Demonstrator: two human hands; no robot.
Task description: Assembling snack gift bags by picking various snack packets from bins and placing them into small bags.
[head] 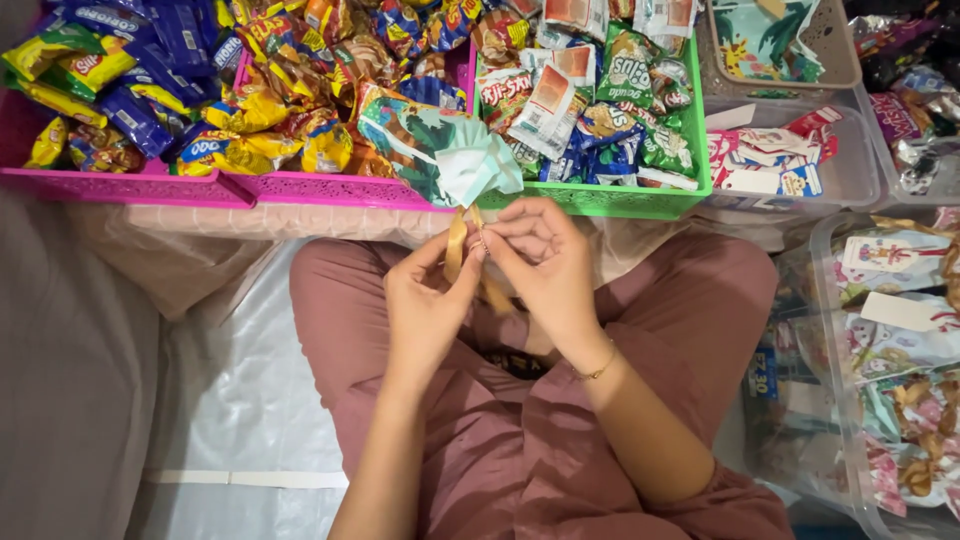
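Gift bag [440, 150] just above both hands; ribbon [456, 245] betw. fingers [500, 238]

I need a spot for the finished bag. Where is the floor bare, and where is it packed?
Bare sheet lies left of the knee, below the pink basket. Crowded: pink basket, green basket and clear bins on the right brim with packets. Both hands tie ribbon at the bag.

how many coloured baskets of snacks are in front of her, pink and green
3: two pink baskets, one at far left and one left of centre, and a green basket to their right, just beyond the hands. More could lie outside the frame.
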